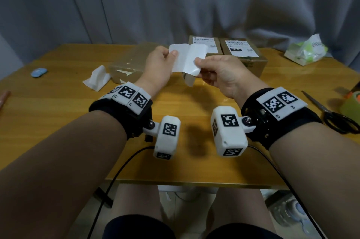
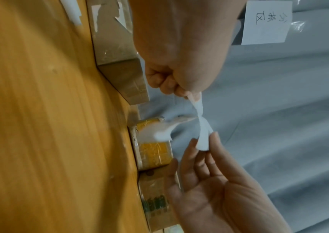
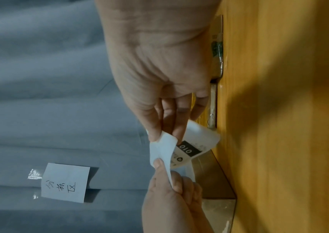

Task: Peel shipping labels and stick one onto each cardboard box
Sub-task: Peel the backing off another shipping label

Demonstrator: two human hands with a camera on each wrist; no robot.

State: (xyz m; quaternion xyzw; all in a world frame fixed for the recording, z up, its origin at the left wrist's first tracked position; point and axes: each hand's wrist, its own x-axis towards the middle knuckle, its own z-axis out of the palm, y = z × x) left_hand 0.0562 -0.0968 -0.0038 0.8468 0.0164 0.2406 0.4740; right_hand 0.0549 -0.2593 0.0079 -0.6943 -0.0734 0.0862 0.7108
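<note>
Head view first: both hands are up over the middle of the wooden table (image 1: 58,114), working one shipping label (image 1: 191,57) between them; left hand (image 1: 157,67) has thumb and fingers pinched on the backing strip (image 1: 178,48) at the label's left edge; right hand (image 1: 224,75) pinches the lower right corner, other fingers loosely curled; the sheet bows in the air, clear of the tabletop. Right wrist view catches the printed face with its black "010" block (image 3: 188,149) curling toward the table. Behind the hands, two labelled cardboard boxes (image 1: 242,57) sit side by side at the far edge; an unlabelled cardboard box (image 1: 128,63) lies to the left, crumpled backing paper (image 1: 97,80) just beside it; scissors (image 1: 331,116) near the right edge; bare wood lies open between wrists and near edge.
</note>
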